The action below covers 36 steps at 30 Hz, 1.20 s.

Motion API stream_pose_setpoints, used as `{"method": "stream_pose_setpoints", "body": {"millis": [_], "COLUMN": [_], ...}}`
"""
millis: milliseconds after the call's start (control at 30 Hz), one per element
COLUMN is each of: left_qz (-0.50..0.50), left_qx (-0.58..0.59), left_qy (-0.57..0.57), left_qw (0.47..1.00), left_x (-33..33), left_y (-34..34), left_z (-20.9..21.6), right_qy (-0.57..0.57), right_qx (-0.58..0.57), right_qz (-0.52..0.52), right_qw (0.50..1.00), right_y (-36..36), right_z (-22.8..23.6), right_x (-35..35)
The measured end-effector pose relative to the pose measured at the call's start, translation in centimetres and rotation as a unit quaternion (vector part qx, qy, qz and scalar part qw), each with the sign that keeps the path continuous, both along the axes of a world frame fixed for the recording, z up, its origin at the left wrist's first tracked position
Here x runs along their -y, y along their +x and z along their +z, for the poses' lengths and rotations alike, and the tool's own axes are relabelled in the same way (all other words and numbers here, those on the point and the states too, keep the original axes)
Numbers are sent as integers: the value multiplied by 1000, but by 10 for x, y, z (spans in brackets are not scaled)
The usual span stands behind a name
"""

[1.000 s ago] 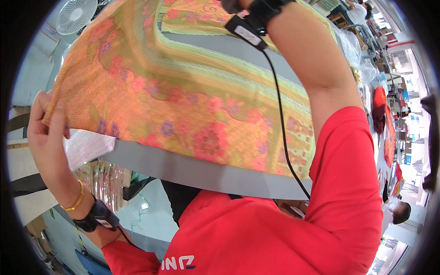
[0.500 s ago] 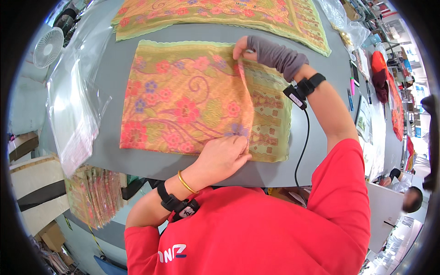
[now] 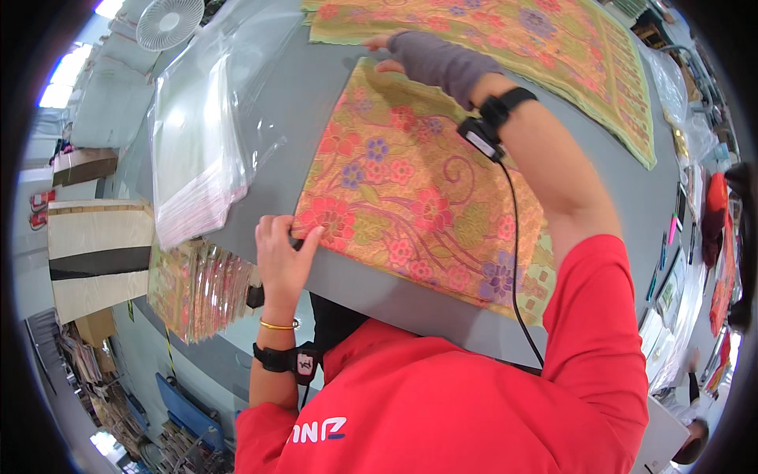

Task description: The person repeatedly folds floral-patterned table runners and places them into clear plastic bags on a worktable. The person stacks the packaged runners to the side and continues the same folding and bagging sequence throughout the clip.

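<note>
A folded orange-yellow cloth (image 3: 371,182) with pink and purple flowers lies in front of me, turned at a slant on the grey table. My left hand (image 3: 282,249) is at its near left corner. The thumb stands apart from the bent fingers there, and the fingertips touch or nearly touch the cloth's edge. My right hand (image 3: 384,54), in a grey fingerless sleeve, reaches over the cloth to just beyond its far left corner. Its fingers and thumb are parted, with nothing between them, and slightly blurred.
Another floral cloth (image 3: 537,43) lies at the far side of the grey table (image 3: 260,150). Clear plastic bags (image 3: 193,142) are stacked at the left. Below them stand several bagged cloths (image 3: 209,288). A cable (image 3: 515,237) trails from my right wrist across the cloth. Pens (image 3: 655,272) lie at the right.
Both hands have left the fold at the cloth's right part and moved to its left edge, the left hand near, the right hand far. The view has turned, shifting the table scene rightward.
</note>
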<state>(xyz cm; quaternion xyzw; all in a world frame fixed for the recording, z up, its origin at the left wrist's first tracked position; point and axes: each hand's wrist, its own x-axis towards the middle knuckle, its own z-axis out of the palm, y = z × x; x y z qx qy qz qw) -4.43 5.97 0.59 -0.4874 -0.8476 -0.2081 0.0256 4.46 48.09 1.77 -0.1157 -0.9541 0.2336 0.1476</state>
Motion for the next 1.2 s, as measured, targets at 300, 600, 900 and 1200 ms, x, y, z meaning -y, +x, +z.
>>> {"method": "stream_pose_setpoints", "body": {"millis": [300,600,900,1200], "left_qz": [65,-164,-369,-379], "left_qx": [383,138,85,53], "left_qy": [99,131,20,8], "left_qw": [916,968,925,924], "left_x": [-20,31,64,77], "left_y": [-107,-32,94,63], "left_z": [43,107,22,27], "right_qy": [-210,-145,-34,109], "right_qx": [138,-100,61,27], "right_qz": [-9,13,73,105], "right_qw": [968,984,995,988], "right_y": [-75,93,242,275], "right_z": [51,92,24,26], "right_x": [5,55,111,179]}}
